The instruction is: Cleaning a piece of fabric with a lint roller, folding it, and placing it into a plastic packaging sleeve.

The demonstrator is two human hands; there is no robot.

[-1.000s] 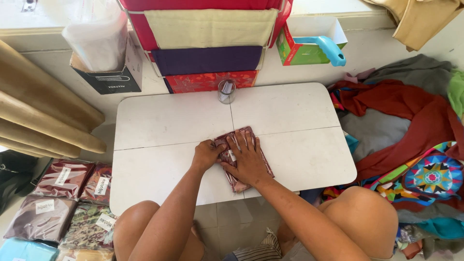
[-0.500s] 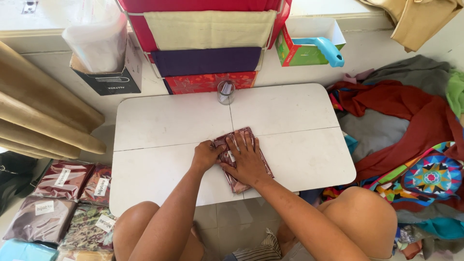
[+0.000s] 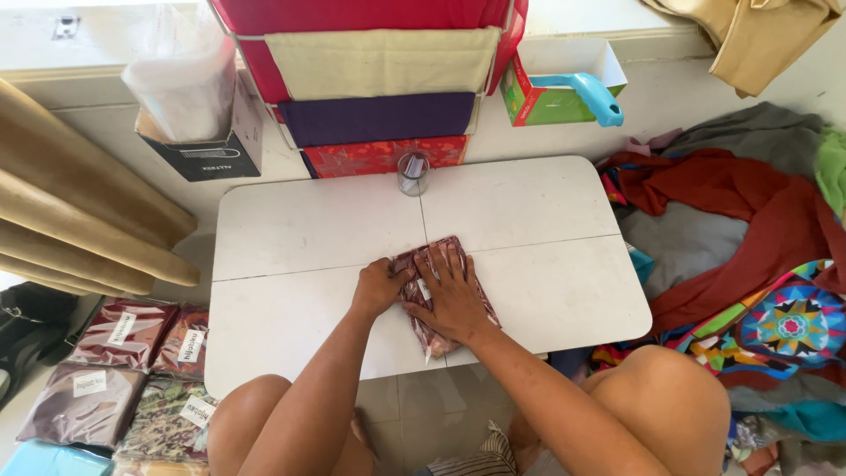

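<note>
Maroon patterned fabric sealed in clear plastic forms the flat packet, with a small white label showing on its face between the hands. The packet lies on the white bench, near the front edge and about mid-width. Its long axis runs from the far side towards the near edge, tilted slightly rightward at the near end. The right hand lies flat on top, fingers spread and pointing away. The left hand grips the packet's left edge, fingers curled together. A small glass jar stands at the bench's far edge.
</note>
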